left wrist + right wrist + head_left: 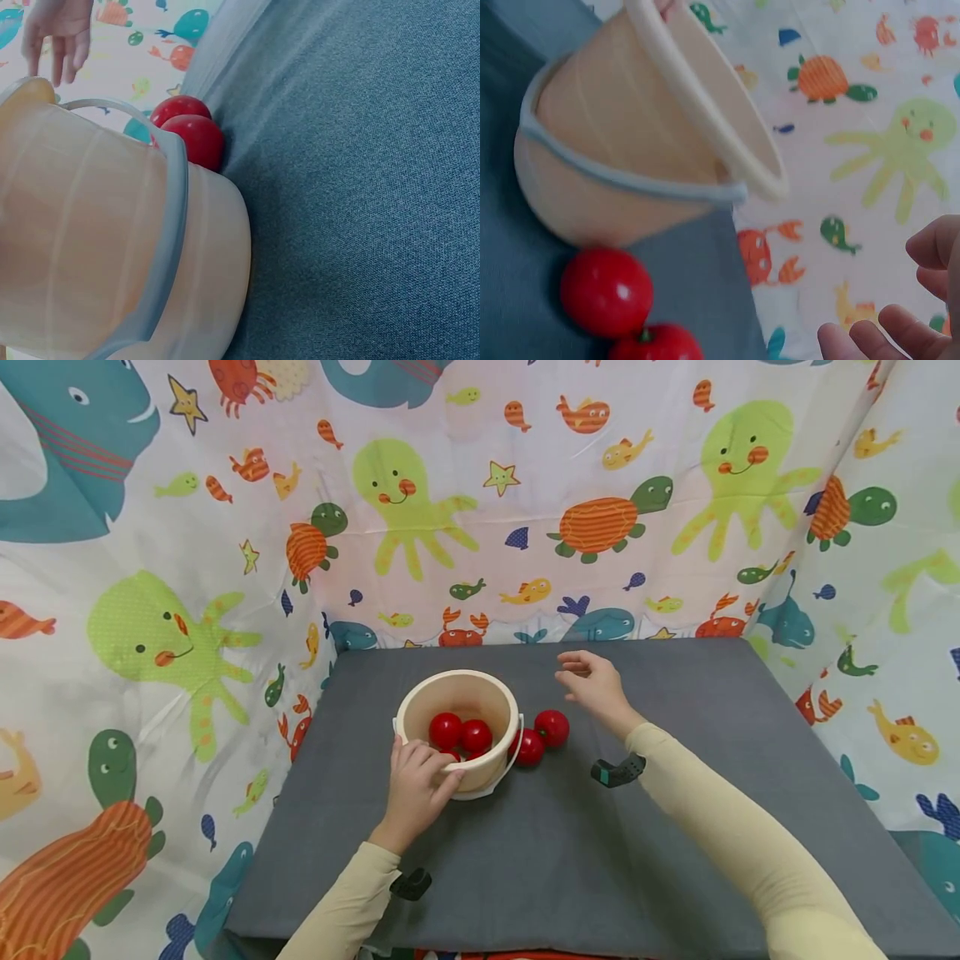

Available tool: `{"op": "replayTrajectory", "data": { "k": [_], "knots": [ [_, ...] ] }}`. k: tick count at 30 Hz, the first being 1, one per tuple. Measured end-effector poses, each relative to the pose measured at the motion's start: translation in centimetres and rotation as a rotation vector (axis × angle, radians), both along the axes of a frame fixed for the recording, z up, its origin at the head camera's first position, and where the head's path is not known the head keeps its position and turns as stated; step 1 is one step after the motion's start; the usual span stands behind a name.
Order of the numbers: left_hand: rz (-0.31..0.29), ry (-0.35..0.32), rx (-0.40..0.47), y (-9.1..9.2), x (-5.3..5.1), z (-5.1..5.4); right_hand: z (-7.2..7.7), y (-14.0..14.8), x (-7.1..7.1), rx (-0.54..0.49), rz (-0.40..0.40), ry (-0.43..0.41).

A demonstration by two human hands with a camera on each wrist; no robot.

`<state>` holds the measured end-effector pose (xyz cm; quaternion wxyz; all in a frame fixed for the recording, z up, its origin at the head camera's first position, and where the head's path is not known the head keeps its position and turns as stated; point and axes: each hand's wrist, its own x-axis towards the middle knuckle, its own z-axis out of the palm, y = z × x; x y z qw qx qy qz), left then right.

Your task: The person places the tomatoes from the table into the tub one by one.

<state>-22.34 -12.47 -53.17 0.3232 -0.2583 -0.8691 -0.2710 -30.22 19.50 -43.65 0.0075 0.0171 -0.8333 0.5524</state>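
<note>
A cream plastic bucket (450,689) with a pale handle (176,202) stands on the grey cloth. Several shiny red tomatoes (446,729) lie inside it, some partly hidden behind the near rim. My left hand (418,787) grips that near rim, fingers over the edge. Two more tomatoes (552,727) rest against each other on the cloth, right beside the bucket; one shows a green stem (645,335) in the right wrist view. Above and to the right of these, my right hand (596,687) hovers with loosely bent fingers and nothing in it.
The grey cloth-covered table (585,877) spreads out around the bucket. Behind it and at both sides hangs a white curtain (480,593) printed with sea animals. Dark bands (618,771) are worn on both wrists.
</note>
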Motion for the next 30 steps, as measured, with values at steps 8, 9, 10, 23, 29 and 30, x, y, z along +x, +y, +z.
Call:
{"op": "replayTrajectory", "data": {
  "k": [8, 9, 10, 23, 29, 30],
  "knots": [
    [0.002, 0.019, 0.006, 0.0, 0.0, 0.1, -2.8, 3.3, 0.3, 0.045, -0.071, -0.038],
    [0.002, 0.017, 0.005, 0.0, 0.0, 0.1, -3.2, 3.6, 0.3, 0.049, -0.077, -0.047],
    [0.001, 0.015, 0.004, 0.0, 0.0, 0.1, -3.6, 3.8, 0.4, 0.054, -0.084, -0.056],
    [-0.004, -0.003, 0.007, 0.1, -0.2, 0.0, -8.5, 4.0, 0.8, 0.043, -0.092, -0.134],
    [-0.003, -0.013, 0.001, 0.1, -0.1, -0.1, -10.5, 2.6, 0.8, 0.008, -0.087, -0.188],
    [-0.004, -0.007, 0.002, 0.1, 0.0, -0.1, -10.8, 2.3, 0.8, 0.002, -0.086, -0.194]
  ]
}}
